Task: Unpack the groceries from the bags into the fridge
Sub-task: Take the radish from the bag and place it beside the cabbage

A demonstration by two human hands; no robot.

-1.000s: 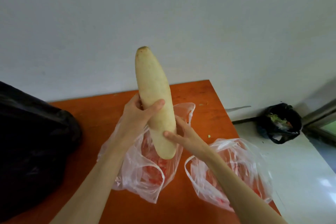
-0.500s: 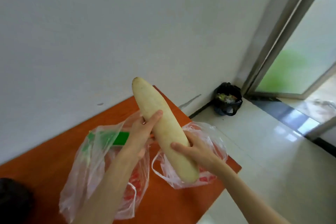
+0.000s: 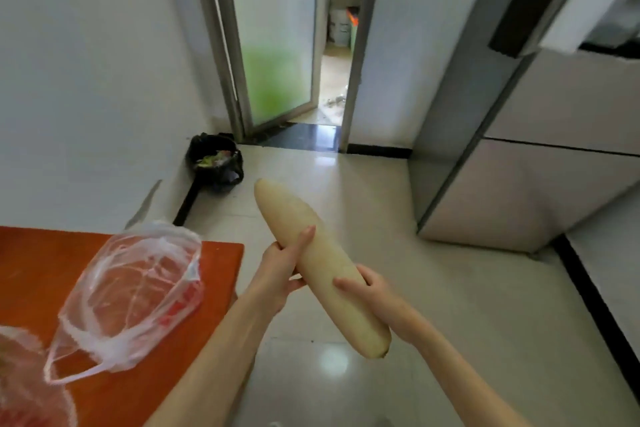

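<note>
- Head view has swung from the wall and orange table (image 3: 41, 263) toward the fridge (image 3: 540, 163), now at 2 o'clock; plastic bags (image 3: 135, 291) slid to 8 o'clock
- Both left hand (image 3: 280, 267) and right hand (image 3: 372, 291) stay clamped on the pale gourd (image 3: 318, 263), held over the floor; long axis runs 11 to 5 o'clock, far tip toward the black rubbish bag (image 3: 214, 163)

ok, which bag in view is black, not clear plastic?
The trash bag on the floor in the corner by the doorway. It is black and open-topped with scraps inside; the two bags on the orange table are clear plastic with red print.
</note>
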